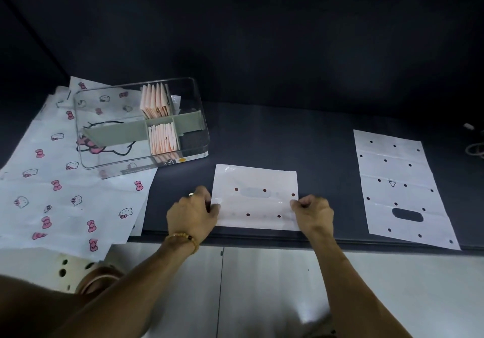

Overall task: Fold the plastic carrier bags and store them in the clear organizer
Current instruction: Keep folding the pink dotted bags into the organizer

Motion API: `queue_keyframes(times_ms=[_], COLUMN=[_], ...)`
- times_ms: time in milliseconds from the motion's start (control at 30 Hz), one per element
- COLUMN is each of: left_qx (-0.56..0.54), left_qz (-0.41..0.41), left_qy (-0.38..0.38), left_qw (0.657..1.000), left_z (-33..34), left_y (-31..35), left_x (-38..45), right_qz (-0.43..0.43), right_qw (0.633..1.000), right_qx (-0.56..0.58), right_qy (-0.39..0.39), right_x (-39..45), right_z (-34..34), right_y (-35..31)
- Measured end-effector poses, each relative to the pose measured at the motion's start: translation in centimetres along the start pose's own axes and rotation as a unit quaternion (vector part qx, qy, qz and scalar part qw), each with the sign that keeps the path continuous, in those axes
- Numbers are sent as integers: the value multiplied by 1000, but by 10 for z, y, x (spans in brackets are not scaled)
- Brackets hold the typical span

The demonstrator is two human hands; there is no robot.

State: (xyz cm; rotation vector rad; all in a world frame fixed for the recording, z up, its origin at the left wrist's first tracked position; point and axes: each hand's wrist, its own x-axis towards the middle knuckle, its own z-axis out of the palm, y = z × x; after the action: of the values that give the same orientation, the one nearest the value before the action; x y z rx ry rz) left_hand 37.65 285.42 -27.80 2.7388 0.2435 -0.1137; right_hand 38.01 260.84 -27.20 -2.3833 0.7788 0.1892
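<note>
Head camera: a dotted white plastic bag (255,197) lies flat on the dark counter (314,154), close to the front edge, and it looks folded over already. The left hand (192,213) pinches the bag's left edge with curled fingers. The right hand (313,213) pinches the right edge the same way. Both hands hold the bag at about the middle of its sides. Behind and to the left stands the clear organizer (141,125), with a grey divider (117,133) inside. Folded pink bags (155,100) stand up in its back part, and more folded bags (163,138) stand in the front part. The organizer sits on top of big cat-print bags (60,180) spread out on the left. Far to the right lies another dotted bag (400,188), opened out flat and creased, with its handle hole near the front. The bag in the hands is probably very light, thin and floppy, and a bit slippery, so it could slide or spring open. It seems best to hold it by the side edges, like now, and press each fold flat. Next comes one more fold, I think, to make it small enough for the organizer.
</note>
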Motion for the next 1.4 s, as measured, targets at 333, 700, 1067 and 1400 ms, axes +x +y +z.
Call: queue_keyframes(times_ms=[333,700,1067,1400], left_qx=[42,94,97,103], left_qz=[308,325,335,311], left_qy=[-73,-86,-99,-134], left_qw=[948,937,932,935], left_z=[28,28,21,15], left_y=[-5,-8,-7,-5], left_x=[-18,-18,-13,-10], right_qz=[-4,-391,-317,-400], right_qw=[999,905,917,885], right_qx=[-35,-164,-243,-235], right_qy=[14,-45,19,29], right_x=[-5,-69,-41,-47], right_z=[-2,72,-10,0], right_y=[-2,-11,65,38])
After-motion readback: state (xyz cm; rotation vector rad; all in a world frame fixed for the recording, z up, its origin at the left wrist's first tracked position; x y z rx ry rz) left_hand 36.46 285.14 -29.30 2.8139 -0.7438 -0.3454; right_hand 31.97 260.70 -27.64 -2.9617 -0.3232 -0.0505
